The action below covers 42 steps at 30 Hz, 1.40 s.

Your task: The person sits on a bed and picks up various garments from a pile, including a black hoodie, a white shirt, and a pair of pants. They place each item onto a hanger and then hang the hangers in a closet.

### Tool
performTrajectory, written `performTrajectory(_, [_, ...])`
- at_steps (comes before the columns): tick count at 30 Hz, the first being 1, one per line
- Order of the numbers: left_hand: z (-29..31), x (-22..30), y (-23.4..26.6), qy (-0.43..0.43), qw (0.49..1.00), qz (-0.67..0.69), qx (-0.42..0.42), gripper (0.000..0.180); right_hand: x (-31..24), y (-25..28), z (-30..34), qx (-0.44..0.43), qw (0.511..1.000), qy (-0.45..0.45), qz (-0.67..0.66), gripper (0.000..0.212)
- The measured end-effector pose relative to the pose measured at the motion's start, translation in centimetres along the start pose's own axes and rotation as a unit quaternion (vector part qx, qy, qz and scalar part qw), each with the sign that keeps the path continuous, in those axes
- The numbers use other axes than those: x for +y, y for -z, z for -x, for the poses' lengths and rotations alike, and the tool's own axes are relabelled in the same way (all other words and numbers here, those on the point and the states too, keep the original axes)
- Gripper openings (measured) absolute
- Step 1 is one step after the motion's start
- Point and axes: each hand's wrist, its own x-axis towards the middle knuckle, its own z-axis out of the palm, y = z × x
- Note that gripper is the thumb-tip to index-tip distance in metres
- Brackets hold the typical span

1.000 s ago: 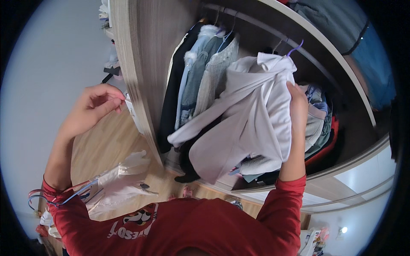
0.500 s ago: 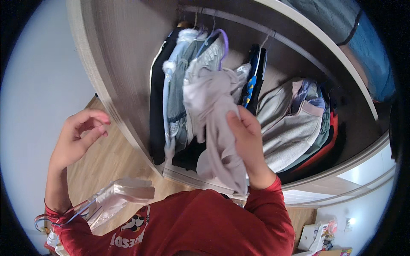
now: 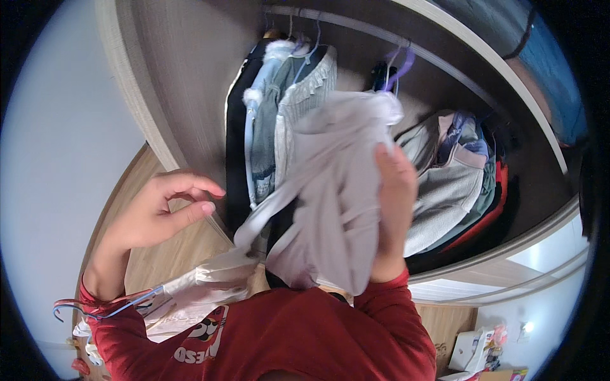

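Observation:
A pale mauve-grey garment (image 3: 340, 209), blurred by motion, hangs from a purple hanger (image 3: 401, 65) in front of the wardrobe opening. My right hand (image 3: 395, 197) grips the garment along its right side; some fingers are hidden. The hanger's top is near the rail, but I cannot tell whether it hooks on. My left hand (image 3: 162, 209) is raised left of the garment, holding nothing, thumb and fingers apart. Over my left forearm lie a blue hanger (image 3: 130, 303) and a red hanger (image 3: 76, 305), with a whitish garment (image 3: 219, 273) trailing beside my chest.
Several clothes (image 3: 260, 127) hang at the left of the rail (image 3: 356, 28). At the right hang a grey jacket (image 3: 445, 197) and green, red and black clothes. The wardrobe's side panel (image 3: 136, 82) rises at the left, above a wood floor (image 3: 168, 260).
The mauve-grey garment and purple hanger have shifted right along the rail side, with my right hand. My left hand has moved right toward the garment, and the forearm's hangers moved with it.

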Motion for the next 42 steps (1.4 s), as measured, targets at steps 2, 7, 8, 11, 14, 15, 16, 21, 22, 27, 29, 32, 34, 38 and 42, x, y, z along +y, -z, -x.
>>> performTrajectory(2, [0.3,-0.7,0.4,-0.006,1.0,-0.001,0.021,0.015,-0.8,1.0,-1.6,0.015,0.998,0.025,-0.061,0.015])
performTrajectory(7, [1.3,-2.8,1.3,0.015,0.997,0.052,0.058,0.014,1.0,0.8,-8.6,-0.006,0.999,0.023,0.04,0.02])
performTrajectory(8, [1.4,-3.1,1.5,0.016,0.997,0.053,0.061,0.014,1.9,0.3,-10.3,0.001,0.999,0.018,0.047,0.02])
performTrajectory(11, [2.4,-4.1,1.8,0.037,0.996,0.036,0.077,0.012,4.1,-0.5,-15.1,0.006,0.998,0.045,0.05,0.018])
performTrajectory(14, [3.3,-5.1,2.0,0.038,0.994,0.04,0.098,0.012,3.6,-2.2,-18.2,-0.022,0.999,0.044,-0.015,0.017])
performTrajectory(15, [3.3,-5.2,2.2,0.038,0.993,0.043,0.103,0.012,5.3,-0.9,-21.3,-0.062,0.996,0.055,0.015,0.017])
performTrajectory(16, [3.4,-5.5,2.3,0.043,0.992,0.049,0.106,0.012,6.2,-1.6,-22.1,-0.034,0.997,0.066,0.036,0.017])
performTrajectory(21, [3.8,-6.4,2.3,0.058,0.991,0.051,0.108,0.012,12.6,0.6,-27.2,0.041,0.961,0.114,0.249,0.027])
performTrajectory(22, [4.2,-6.8,2.4,0.059,0.991,0.039,0.111,0.012,12.7,-0.3,-26.9,0.029,0.952,0.134,0.274,0.028])
performTrajectory(27, [4.1,-7.8,2.5,0.072,0.988,0.052,0.126,0.01,14.9,-1.0,-29.0,0.048,0.928,0.192,0.317,0.026])
performTrajectory(29, [4.4,-8.2,2.4,0.084,0.986,0.068,0.126,0.01,15.6,-1.6,-27.9,0.036,0.917,0.16,0.363,0.028])
performTrajectory(32, [4.6,-9.0,2.5,0.098,0.987,0.063,0.115,0.01,15.9,-2.0,-28.5,0.038,0.905,0.132,0.402,0.029])
performTrajectory(34, [5.0,-9.3,2.3,0.109,0.985,0.063,0.114,0.01,15.5,-2.4,-29.2,0.041,0.913,0.113,0.389,0.032])
performTrajectory(38, [5.0,-10.3,2.1,0.098,0.984,0.081,0.124,0.01,17.1,-0.2,-30.1,0.03,0.891,0.167,0.422,0.042])
performTrajectory(42, [5.7,-11.3,1.9,0.108,0.985,0.077,0.108,0.01,18.7,1.9,-29.0,-0.023,0.865,0.173,0.47,0.045])
